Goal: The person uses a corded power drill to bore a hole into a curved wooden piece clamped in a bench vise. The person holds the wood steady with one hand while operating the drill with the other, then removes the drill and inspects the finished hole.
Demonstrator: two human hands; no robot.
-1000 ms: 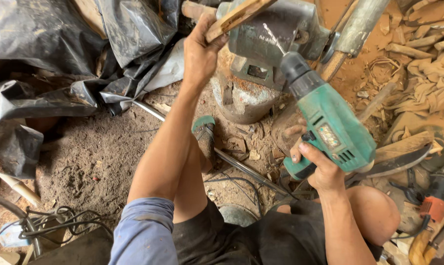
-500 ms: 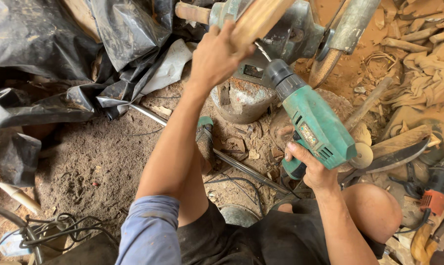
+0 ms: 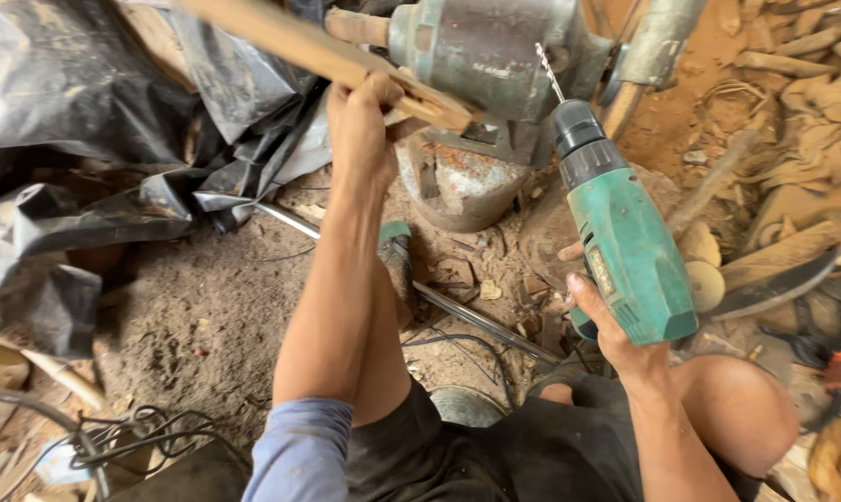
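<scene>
The dirt floor [image 3: 206, 307] carries everything. A rusty metal base [image 3: 457, 186] stands on it. Left of that base lies crumpled black plastic sheeting [image 3: 76, 139]; just below it runs a thin metal rod [image 3: 467, 316]; right of it lie wood scraps [image 3: 792, 139]. Tangled black cables [image 3: 132, 432] lie far down-left of it.

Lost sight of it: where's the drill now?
In the head view, the green drill is right of centre in the right hand, bit toward the grey motor.
</scene>
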